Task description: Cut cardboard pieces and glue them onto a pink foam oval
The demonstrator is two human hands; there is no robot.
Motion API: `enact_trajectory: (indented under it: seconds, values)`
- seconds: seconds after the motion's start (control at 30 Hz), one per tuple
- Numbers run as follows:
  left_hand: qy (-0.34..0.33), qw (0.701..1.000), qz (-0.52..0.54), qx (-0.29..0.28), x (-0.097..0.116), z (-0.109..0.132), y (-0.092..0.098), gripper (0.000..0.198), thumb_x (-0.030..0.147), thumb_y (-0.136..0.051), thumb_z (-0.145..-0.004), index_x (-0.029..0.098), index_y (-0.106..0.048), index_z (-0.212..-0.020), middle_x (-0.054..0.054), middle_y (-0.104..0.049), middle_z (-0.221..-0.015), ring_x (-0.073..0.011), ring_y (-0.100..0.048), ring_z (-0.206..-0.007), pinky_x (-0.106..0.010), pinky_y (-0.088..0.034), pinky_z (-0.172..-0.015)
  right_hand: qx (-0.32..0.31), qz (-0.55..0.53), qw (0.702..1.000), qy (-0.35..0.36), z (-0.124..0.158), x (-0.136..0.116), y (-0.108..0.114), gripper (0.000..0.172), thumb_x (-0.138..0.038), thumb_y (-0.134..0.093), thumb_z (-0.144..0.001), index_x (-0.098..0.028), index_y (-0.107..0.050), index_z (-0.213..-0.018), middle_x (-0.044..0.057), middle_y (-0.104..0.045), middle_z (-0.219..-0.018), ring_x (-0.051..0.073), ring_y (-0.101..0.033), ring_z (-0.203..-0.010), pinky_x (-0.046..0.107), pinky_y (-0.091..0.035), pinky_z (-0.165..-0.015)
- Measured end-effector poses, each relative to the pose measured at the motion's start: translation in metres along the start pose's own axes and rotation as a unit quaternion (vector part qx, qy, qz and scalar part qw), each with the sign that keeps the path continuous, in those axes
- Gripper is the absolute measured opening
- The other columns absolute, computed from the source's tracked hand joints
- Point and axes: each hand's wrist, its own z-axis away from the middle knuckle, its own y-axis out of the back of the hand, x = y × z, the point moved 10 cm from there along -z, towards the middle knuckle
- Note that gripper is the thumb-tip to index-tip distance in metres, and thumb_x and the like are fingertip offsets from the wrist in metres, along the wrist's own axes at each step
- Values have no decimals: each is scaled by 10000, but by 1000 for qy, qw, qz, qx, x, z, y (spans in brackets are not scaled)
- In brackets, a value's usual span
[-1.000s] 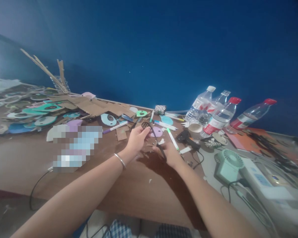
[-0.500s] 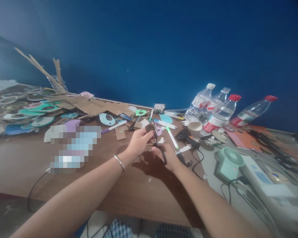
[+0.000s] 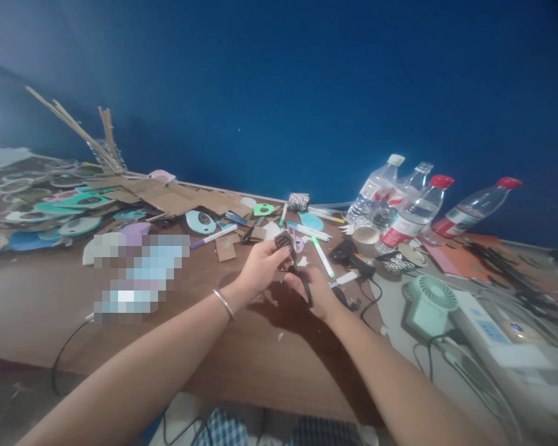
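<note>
My left hand (image 3: pixel 263 266) pinches a small dark patterned cutout (image 3: pixel 283 241) with light lines on it, held above the brown table (image 3: pixel 242 359). In my right hand (image 3: pixel 318 294) is a pair of scissors (image 3: pixel 307 291) with black handles, my fingers wrapped round the loops. The blades point away from me, right beside the cutout's edge; whether they touch it I cannot tell. Small pale scraps lie under my hands. Just beyond are markers, among them a green-capped marker (image 3: pixel 323 256), and a white star-like scrap (image 3: pixel 300 262).
Cardboard pieces (image 3: pixel 177 201) and coloured paper shapes (image 3: pixel 74 204) pile up at the left. A black glue gun (image 3: pixel 351 257) lies right of my hands. Plastic bottles (image 3: pixel 411 217) stand behind it. A green fan (image 3: pixel 431 303) and a power strip (image 3: pixel 486 328) with cables are at the right.
The cutout has turned slightly in my left fingers, and the scissor blades have shifted a little against it. Both hands stay in nearly the same place.
</note>
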Motion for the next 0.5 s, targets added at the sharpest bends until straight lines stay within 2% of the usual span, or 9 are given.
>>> enact_trajectory:
  seconds: [0.13,0.5]
  values:
    - [4,1000,5,-2,0,0,0,193,279,-562,-716,129,-551,-594,15,-548,-542,-65,-483,-486,-185,-380,-490,-7,19,1000,-20,1,2,1,427,-528,-457,-789,-133,-570,-672,17,-517,-584,154,-478,-596,250,-368,-561]
    - [2,1000,17,0,0,-1,1,209,282,-565,-709,121,-559,-577,4,-550,-539,-61,-467,-466,-187,-374,-476,10,36,999,-16,-2,13,3,427,-519,-470,-774,-150,-477,-558,-11,-411,-560,113,-369,-555,230,-293,-513]
